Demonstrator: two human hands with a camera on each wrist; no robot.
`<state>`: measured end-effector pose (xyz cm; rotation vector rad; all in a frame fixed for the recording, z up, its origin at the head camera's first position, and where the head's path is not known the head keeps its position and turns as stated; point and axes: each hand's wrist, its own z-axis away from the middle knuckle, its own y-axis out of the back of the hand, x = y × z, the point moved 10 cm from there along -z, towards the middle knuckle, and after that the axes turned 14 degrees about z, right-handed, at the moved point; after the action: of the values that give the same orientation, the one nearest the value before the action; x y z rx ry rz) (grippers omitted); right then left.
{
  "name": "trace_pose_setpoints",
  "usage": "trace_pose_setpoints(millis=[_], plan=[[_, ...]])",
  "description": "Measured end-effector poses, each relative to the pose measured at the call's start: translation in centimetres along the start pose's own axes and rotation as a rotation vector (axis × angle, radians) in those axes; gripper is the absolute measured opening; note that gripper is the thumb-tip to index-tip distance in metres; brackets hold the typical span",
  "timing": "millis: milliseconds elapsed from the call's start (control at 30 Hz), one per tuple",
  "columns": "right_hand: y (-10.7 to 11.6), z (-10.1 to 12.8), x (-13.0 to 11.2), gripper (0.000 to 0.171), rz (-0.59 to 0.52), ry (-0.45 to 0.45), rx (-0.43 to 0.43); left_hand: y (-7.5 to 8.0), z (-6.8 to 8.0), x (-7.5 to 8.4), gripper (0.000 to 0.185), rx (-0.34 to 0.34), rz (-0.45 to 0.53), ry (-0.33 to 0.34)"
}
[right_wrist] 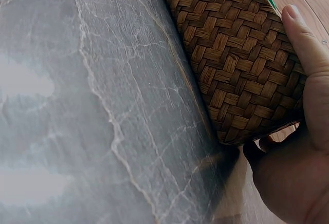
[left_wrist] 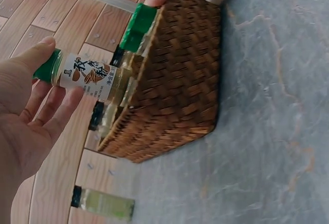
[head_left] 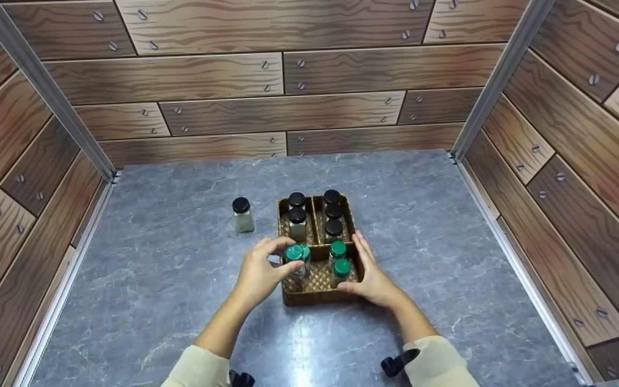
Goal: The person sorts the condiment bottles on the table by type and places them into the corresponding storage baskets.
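Observation:
My left hand pinches the green cap of a spice jar between thumb and fingers. This clear jar has a white label and is held over the left part of the basket's front compartment, close to another green-capped jar. The brown woven basket has three compartments. With its thumb at the front corner and its fingers along the right side, my right hand grips the basket. Two green-capped jars stand inside near that hand. In the right wrist view, the basket wall hides what it contains.
Black-capped jars stand in the back left compartment, and more black-capped jars fill the back right one. Another black-capped jar with pale green contents stands on the grey marbled table, left of the basket. Wood-patterned walls enclose the table.

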<state>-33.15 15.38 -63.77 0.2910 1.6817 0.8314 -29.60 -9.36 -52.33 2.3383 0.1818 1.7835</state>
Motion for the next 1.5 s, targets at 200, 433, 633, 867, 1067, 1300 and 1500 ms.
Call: trace_pose_setpoints(millis=[200,433,633,867,1067,1300,1500], plan=[[0.0,0.0,-0.2,0.127,0.0,0.003,-0.006,-1.2,0.5,-1.2,0.042,-0.028,0.05,0.047],[0.0,0.0,-0.2,0.128,-0.003,0.0,-0.011,-2.3,1.0,-2.2,0.043,-0.045,-0.022,0.018],[0.1,0.0,-0.1,0.128,-0.007,-0.002,0.006,-3.3,1.1,-2.4,0.043,-0.082,-0.151,-0.029],[0.5,0.3,-1.6,0.129,-0.004,-0.002,-0.002,-3.8,1.1,-2.6,0.038,-0.091,-0.179,-0.035],[1.0,0.5,-2.8,0.127,-0.045,0.013,0.001,-4.0,1.1,-2.9,0.039,-0.1,-0.237,-0.019],[0.1,0.0,-0.4,0.127,-0.02,0.015,0.004,-4.2,1.0,-3.3,0.04,-0.112,-0.273,0.002],[0.1,0.0,-0.4,0.127,-0.015,0.015,0.006,-4.3,0.8,-3.3,0.042,-0.114,-0.307,0.001]])
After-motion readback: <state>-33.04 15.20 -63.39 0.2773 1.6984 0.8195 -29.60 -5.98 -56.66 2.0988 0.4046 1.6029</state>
